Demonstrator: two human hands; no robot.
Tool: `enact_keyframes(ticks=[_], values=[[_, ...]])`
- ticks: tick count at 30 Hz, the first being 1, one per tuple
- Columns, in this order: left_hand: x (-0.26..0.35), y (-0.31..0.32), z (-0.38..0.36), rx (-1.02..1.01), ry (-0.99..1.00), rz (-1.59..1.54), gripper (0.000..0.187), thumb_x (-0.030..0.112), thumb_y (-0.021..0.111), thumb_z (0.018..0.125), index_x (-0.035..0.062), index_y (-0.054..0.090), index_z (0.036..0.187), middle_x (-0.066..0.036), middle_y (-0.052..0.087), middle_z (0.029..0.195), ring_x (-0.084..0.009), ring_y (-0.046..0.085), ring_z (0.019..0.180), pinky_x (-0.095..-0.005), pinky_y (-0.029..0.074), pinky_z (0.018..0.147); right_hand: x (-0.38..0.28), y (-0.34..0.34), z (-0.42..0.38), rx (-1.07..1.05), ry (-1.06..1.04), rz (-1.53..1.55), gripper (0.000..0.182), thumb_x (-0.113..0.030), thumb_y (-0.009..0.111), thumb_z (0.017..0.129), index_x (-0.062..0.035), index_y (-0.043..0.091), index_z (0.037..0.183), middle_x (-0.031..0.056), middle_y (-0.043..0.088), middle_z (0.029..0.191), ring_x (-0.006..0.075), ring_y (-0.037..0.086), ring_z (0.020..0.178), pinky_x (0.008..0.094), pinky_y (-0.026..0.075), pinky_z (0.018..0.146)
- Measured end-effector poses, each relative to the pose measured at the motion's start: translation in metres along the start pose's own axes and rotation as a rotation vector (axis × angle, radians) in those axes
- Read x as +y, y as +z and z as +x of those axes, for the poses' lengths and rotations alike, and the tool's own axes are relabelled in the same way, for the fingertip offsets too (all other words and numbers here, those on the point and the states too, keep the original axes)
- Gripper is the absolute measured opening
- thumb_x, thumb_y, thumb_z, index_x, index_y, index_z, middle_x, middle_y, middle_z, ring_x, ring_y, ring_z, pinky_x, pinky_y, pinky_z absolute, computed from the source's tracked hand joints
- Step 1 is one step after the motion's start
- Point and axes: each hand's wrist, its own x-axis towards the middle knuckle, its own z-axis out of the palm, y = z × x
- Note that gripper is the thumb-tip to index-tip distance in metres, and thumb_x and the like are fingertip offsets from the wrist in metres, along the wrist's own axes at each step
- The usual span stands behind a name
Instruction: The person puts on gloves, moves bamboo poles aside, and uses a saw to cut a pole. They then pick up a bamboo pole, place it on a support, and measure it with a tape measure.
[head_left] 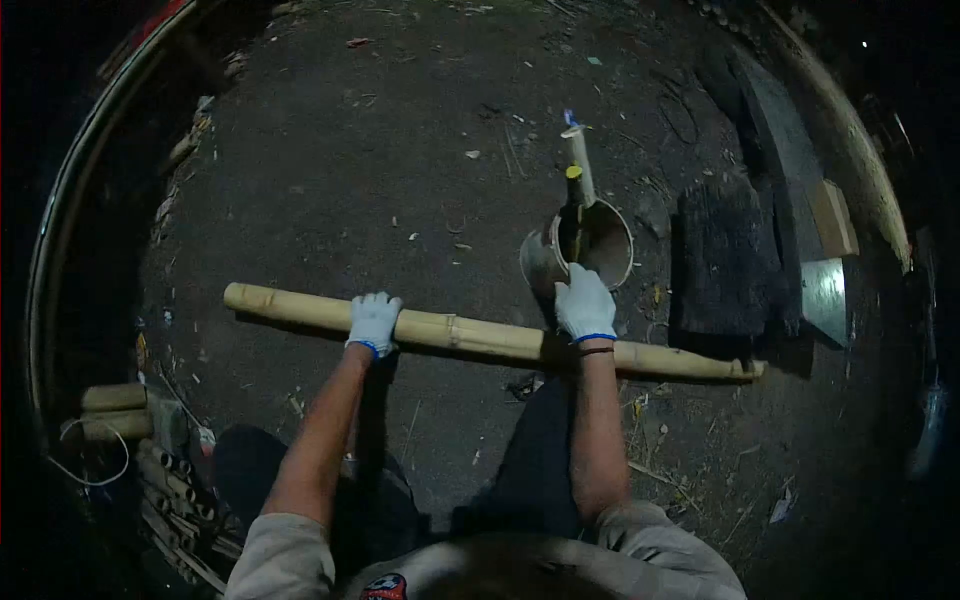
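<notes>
A long, pale bamboo pole (480, 335) lies crosswise in front of my knees. My left hand (375, 320), in a white glove with a blue cuff, rests closed over the pole left of its middle. Farther right, my right hand (585, 303), gloved the same way, is at the near rim of a round open container (540, 255). Its fingers are bent around something I cannot make out. Inside the container stand a yellow-topped stick (573, 173) and a pale bamboo piece (581, 150).
Right of the container lies a dark charred wooden block (722, 260), with a dark plank (785, 150) and a light wood piece (833, 218) beyond. Short bamboo pieces (113, 398) are piled at the lower left, near a white wire loop (127, 462).
</notes>
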Motion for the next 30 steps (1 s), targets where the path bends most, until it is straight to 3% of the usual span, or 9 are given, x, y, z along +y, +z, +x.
enact_keyframes(ticks=[4,8,10,15,16,18,21,25,30], values=[[-0.001,0.003,0.005,-0.008,0.007,-0.008,0.069,0.031,0.087,0.057,0.0162,0.058,0.118,-0.010,0.057,0.109,-0.0295,0.056,0.107,-0.0450,0.039,0.094,-0.024,0.015,0.005,-0.025,0.158,-0.293,0.017,-0.007,0.052,0.090,-0.0041,0.067,0.084,0.0171,0.070,0.089,0.0293,0.072,0.080,0.0391,0.057,0.066],[0.003,0.004,-0.005,0.034,-0.005,-0.026,0.073,0.026,0.086,0.057,0.0137,0.056,0.122,-0.012,0.056,0.112,-0.0315,0.052,0.112,-0.0470,0.036,0.098,-0.050,0.032,-0.007,0.120,0.173,-0.253,0.022,-0.011,0.055,0.090,-0.0040,0.058,0.110,0.0210,0.064,0.117,0.0237,0.071,0.077,0.0366,0.057,0.064],[0.004,0.007,-0.013,0.106,0.018,-0.003,0.069,0.024,0.084,0.059,0.0142,0.056,0.121,-0.011,0.056,0.110,-0.0305,0.052,0.111,-0.0464,0.036,0.097,-0.078,0.015,-0.021,-0.046,0.105,-0.329,0.040,-0.024,0.064,0.087,-0.0023,0.051,0.118,0.0260,0.048,0.138,0.0227,0.069,0.090,0.0354,0.055,0.073],[0.006,0.005,-0.013,0.174,0.028,0.002,0.067,0.020,0.083,0.059,0.0142,0.057,0.120,-0.011,0.055,0.110,-0.0298,0.051,0.111,-0.0464,0.036,0.096,-0.073,-0.001,-0.013,-0.060,-0.139,-0.069,0.026,-0.027,0.067,0.085,-0.0064,0.061,0.101,0.0162,0.064,0.104,0.0286,0.067,0.089,0.0422,0.053,0.075],[0.007,0.004,-0.014,0.142,0.015,-0.012,0.067,0.019,0.083,0.058,0.0141,0.056,0.120,-0.011,0.055,0.111,-0.0300,0.051,0.111,-0.0464,0.035,0.096,-0.063,-0.009,-0.006,0.157,-0.175,-0.001,0.016,-0.023,0.066,0.085,-0.0075,0.063,0.087,0.0130,0.063,0.087,0.0311,0.065,0.085,0.0428,0.052,0.072],[0.007,0.005,-0.013,0.109,0.006,-0.028,0.068,0.019,0.083,0.058,0.0140,0.056,0.121,-0.012,0.055,0.112,-0.0301,0.051,0.112,-0.0465,0.035,0.097,-0.034,-0.016,0.009,0.404,-0.124,-0.008,0.010,-0.015,0.064,0.084,-0.0059,0.064,0.080,0.0160,0.064,0.086,0.0343,0.064,0.084,0.0432,0.052,0.073],[0.006,0.010,-0.016,0.155,0.006,-0.017,0.072,0.020,0.084,0.057,0.0142,0.056,0.122,-0.012,0.055,0.114,-0.0300,0.051,0.112,-0.0464,0.035,0.097,0.032,0.005,0.037,0.449,-0.023,0.078,0.018,-0.010,0.061,0.083,-0.0047,0.069,0.099,0.0182,0.066,0.095,0.0379,0.064,0.091,0.0470,0.051,0.079],[0.005,0.006,-0.014,0.128,0.005,-0.013,0.074,0.021,0.085,0.055,0.0141,0.055,0.123,-0.011,0.055,0.113,-0.0294,0.051,0.112,-0.0463,0.036,0.097,0.089,0.017,0.078,0.177,-0.140,0.107,0.028,-0.006,0.055,0.080,-0.0071,0.070,0.104,0.0192,0.068,0.100,0.0378,0.064,0.097,0.0455,0.051,0.085],[0.003,0.010,-0.014,0.123,0.014,0.034,0.074,0.022,0.085,0.055,0.0137,0.055,0.123,-0.010,0.055,0.112,-0.0290,0.052,0.110,-0.0462,0.036,0.096,0.099,0.024,0.118,-0.422,-0.302,-0.190,0.026,-0.007,0.059,0.078,-0.0111,0.074,0.099,0.0178,0.070,0.102,0.0363,0.066,0.098,0.0408,0.053,0.086]])
